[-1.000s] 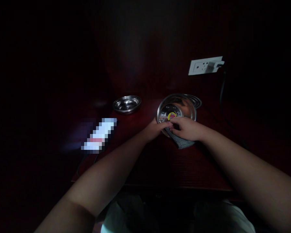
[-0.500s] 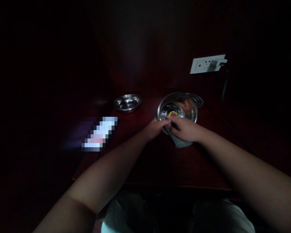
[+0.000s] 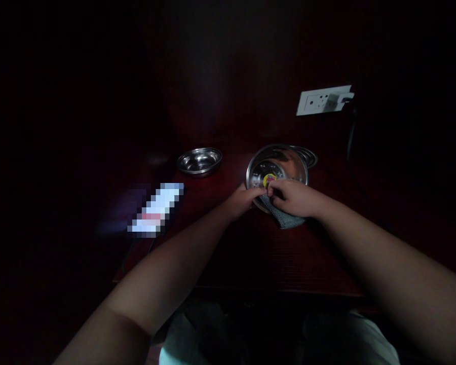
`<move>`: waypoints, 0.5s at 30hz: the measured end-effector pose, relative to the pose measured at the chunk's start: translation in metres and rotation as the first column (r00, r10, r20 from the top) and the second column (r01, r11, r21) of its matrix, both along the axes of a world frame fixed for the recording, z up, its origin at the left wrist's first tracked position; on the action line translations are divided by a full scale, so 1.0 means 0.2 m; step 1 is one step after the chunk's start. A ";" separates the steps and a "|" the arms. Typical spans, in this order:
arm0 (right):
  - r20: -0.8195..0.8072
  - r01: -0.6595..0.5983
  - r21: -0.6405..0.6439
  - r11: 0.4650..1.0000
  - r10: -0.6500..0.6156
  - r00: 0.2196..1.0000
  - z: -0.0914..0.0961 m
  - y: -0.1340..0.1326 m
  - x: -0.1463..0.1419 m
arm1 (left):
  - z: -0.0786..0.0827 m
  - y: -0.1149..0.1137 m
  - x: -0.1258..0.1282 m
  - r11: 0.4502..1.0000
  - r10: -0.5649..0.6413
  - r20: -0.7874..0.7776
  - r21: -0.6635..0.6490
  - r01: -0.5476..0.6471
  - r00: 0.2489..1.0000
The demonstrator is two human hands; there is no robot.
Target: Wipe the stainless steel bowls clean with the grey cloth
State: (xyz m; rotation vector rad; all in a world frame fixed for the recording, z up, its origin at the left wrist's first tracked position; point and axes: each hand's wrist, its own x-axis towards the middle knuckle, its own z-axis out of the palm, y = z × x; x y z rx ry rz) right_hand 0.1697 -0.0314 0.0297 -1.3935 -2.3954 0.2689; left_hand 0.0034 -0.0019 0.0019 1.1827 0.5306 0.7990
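Note:
A shiny metal bowl [image 3: 294, 165] is tilted with its opening toward me, a yellow and red sticker [image 3: 269, 180] on its inner bottom. My left hand [image 3: 243, 201] grips the bowl's near left rim, thumb over the edge and the other fingers hidden behind. A grey-green textured cloth [image 3: 287, 219] hangs over the near rim. My right hand [image 3: 293, 196] is closed on this cloth at the bowl's mouth, its fingers curled and partly hidden.
Another metal bowl [image 3: 199, 162] stands upright on the dark red table [image 3: 228, 258], left of centre. Stacked metal dishes [image 3: 307, 157] show behind the held bowl. A lit, pixelated phone [image 3: 155, 210] lies at left. A wall socket [image 3: 323, 100] has a plugged-in cable [image 3: 351, 137].
My right hand has shifted slightly right and up along the near rim, and the cloth has moved with it. My left hand keeps its grip on the bowl.

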 end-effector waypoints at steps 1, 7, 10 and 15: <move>0.003 0.013 0.008 1.000 -0.013 1.000 0.00 0.00 0.00 | 0.00 0.00 0.00 1.000 0.001 0.006 -0.014 -0.001 1.000; 0.020 0.001 0.023 1.000 -0.002 1.000 0.00 0.00 0.01 | 0.02 -0.02 0.00 0.999 0.007 0.020 -0.033 -0.006 1.000; 0.019 -0.019 0.009 1.000 0.019 1.000 0.00 0.00 0.01 | 0.03 -0.02 0.00 1.000 0.010 0.016 -0.029 -0.009 1.000; 0.036 -0.050 -0.025 0.998 0.051 0.998 -0.01 0.00 0.00 | 0.02 -0.02 0.00 1.000 0.026 0.004 -0.017 -0.026 1.000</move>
